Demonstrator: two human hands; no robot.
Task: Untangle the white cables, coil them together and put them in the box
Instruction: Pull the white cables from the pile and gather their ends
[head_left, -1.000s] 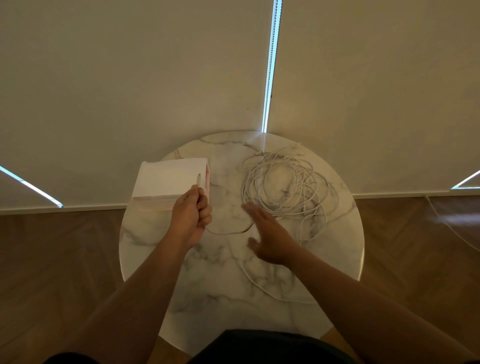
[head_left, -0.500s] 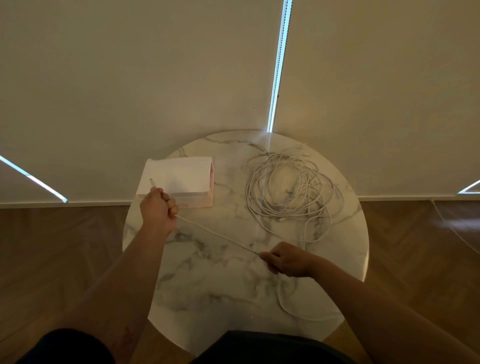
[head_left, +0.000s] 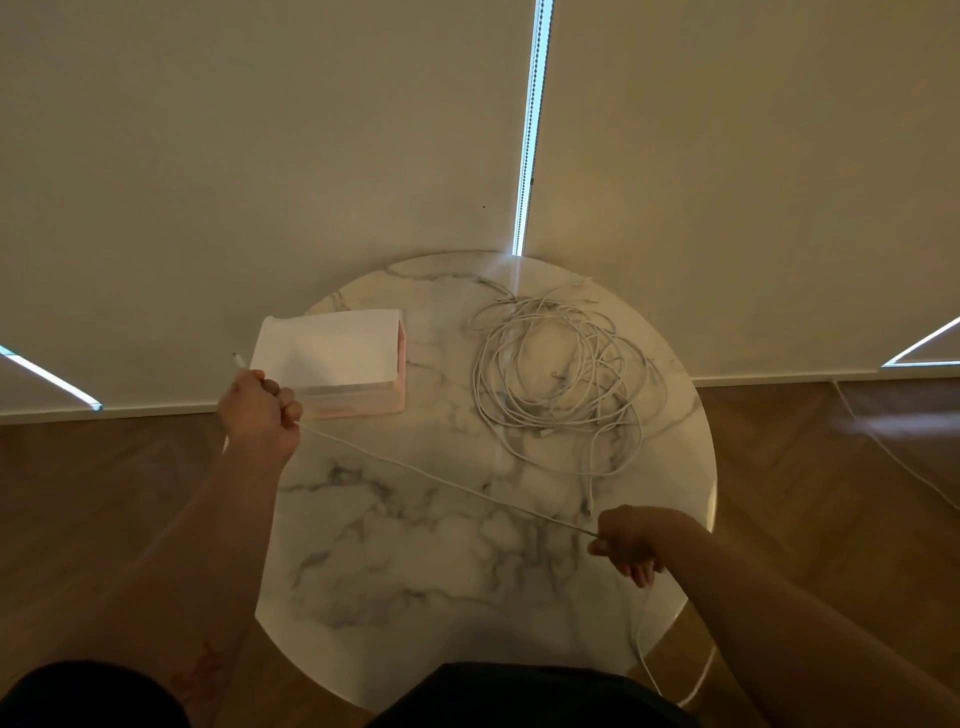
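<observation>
A tangle of white cables lies on the far right of the round marble table. One white cable is stretched taut across the table between my hands. My left hand grips its end at the table's left edge, with the plug tip sticking up past my fist. My right hand pinches the same cable near the right front edge, and the slack hangs down behind it. The pink box with a white top stands at the far left, just beyond my left hand.
The table stands against a pale blind-covered wall. Wooden floor surrounds it on both sides. Another thin cable trails across the floor at the right.
My hands have moved apart, the left outward to the left and the right toward the right front edge, drawing the cable longer and taut. The tangle stays in place.
</observation>
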